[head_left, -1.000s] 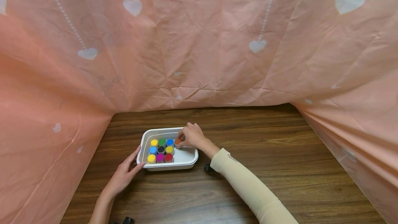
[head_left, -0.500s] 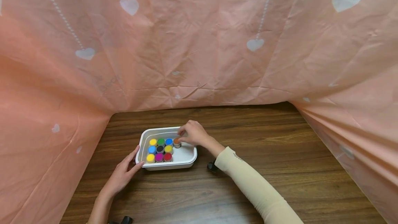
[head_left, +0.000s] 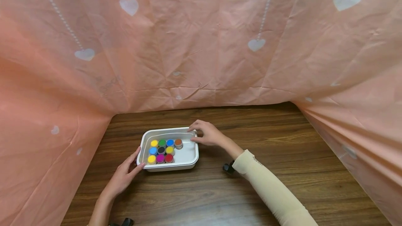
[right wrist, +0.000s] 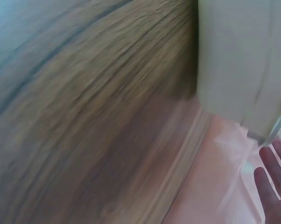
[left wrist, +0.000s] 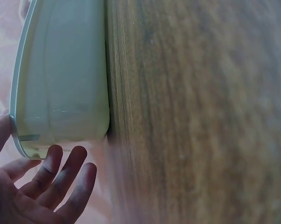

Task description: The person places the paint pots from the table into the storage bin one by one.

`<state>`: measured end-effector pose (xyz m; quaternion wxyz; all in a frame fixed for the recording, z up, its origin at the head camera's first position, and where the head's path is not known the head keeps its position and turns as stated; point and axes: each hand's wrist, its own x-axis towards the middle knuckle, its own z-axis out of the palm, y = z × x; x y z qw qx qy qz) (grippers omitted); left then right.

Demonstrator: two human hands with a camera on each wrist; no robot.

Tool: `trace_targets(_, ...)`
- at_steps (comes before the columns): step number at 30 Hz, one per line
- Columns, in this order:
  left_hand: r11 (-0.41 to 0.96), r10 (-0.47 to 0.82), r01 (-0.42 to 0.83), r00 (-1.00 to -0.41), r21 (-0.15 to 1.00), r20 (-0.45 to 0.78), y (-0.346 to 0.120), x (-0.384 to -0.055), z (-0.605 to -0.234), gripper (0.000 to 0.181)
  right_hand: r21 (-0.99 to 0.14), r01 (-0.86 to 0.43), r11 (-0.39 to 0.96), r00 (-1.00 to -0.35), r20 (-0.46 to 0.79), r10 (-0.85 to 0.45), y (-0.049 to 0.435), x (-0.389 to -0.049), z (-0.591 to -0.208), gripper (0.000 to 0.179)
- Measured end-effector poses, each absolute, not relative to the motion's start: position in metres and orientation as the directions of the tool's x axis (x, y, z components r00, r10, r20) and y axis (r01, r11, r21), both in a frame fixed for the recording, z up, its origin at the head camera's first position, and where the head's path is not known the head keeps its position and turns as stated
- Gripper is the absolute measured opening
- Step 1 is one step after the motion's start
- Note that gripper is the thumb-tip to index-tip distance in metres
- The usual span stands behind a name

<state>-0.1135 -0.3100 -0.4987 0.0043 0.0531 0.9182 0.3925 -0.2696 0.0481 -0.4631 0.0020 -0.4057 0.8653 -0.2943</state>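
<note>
A white plastic tray (head_left: 185,156) stands on the table, holding small round pots with coloured lids. Yellow, green, blue, black, purple and red lids sit in rows on its left side. A pot with an orange-brown lid (head_left: 178,143) ends the far row. My left hand (head_left: 124,175) holds the tray's near left corner, thumb and index finger at the rim. In the left wrist view the other fingers (left wrist: 78,186) spread beside the tray's end. My right hand (head_left: 208,134) reaches over the far right rim, thumb and fingers apart, nothing between them.
Brown wood-grain table (head_left: 267,142) surrounds the tray. A pink curtain (head_left: 220,62) with white hearts hangs behind and on both sides. Black wrist-worn gear shows under the right forearm (head_left: 228,167) and by the left forearm.
My right hand has let go of the orange-brown-lidded pot and drawn back right to the tray's rim. That pot stays in the far row. My left hand keeps its place.
</note>
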Motion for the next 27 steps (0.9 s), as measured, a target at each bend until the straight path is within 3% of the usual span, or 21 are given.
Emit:
trace_targets(17,0.658,0.108,0.092,-0.994,0.747,0.027,-0.31,-0.112,-0.498,0.071,-0.582,-0.651,0.487,-0.713,0.248,-0.656,0.063,-0.267,-0.476,0.041)
trace_targets(27,0.722,0.105,0.112,-0.993,0.683,0.052,-0.313,-0.115,-0.493,0.067,-0.585,-0.661,0.471,-0.703,0.264,-0.66,0.067,-0.265,-0.475,0.044)
